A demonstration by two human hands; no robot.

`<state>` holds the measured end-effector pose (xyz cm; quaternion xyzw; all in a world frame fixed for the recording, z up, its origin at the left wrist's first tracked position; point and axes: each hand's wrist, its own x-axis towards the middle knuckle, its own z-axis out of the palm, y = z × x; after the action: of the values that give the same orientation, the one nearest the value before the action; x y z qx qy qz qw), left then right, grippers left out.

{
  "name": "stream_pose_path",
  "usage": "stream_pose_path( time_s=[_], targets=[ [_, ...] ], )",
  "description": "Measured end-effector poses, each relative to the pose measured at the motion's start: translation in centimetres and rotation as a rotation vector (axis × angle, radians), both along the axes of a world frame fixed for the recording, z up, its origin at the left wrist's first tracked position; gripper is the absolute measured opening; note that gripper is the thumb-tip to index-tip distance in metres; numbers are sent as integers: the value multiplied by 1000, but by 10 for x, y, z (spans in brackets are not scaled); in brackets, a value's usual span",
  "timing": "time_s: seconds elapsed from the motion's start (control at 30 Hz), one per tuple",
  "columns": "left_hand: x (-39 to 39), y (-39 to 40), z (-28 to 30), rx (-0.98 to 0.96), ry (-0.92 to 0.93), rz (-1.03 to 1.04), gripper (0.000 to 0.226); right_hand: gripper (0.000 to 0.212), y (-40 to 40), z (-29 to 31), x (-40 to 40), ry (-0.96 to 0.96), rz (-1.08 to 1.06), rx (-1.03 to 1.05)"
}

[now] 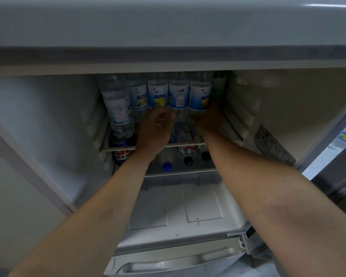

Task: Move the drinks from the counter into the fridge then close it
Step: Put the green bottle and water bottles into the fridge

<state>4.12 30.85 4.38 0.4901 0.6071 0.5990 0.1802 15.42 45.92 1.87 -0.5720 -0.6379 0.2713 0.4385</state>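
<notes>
The fridge (48,120) stands open in front of me. On its upper wire shelf (184,145) stands a row of several clear bottles with blue-and-yellow labels (179,94). Both my arms reach into the shelf. My left hand (158,124) curls around the base of a bottle in the middle of the row (158,96). My right hand (208,120) wraps the base of the bottle at the right (200,96). A green bottle (218,86) stands at the far right of the row.
Below the shelf lie more bottles with blue and black caps (186,156) and a blue cola bottle (121,150) at the left. A clear crisper drawer (176,204) sits at the bottom. The fridge door (336,148) hangs open at the right.
</notes>
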Motion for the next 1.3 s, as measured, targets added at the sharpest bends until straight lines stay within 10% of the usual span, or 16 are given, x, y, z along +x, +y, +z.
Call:
stream_pose_path(
  time_s=[0.73,1.3],
  targets=[
    [93,-67,-42,213,-151,112,11,22,-157,-17,100,43,35,182],
    [311,-221,-191,-303,-4,-564,16,7,-451,-159,417,163,-622,-254]
  ],
)
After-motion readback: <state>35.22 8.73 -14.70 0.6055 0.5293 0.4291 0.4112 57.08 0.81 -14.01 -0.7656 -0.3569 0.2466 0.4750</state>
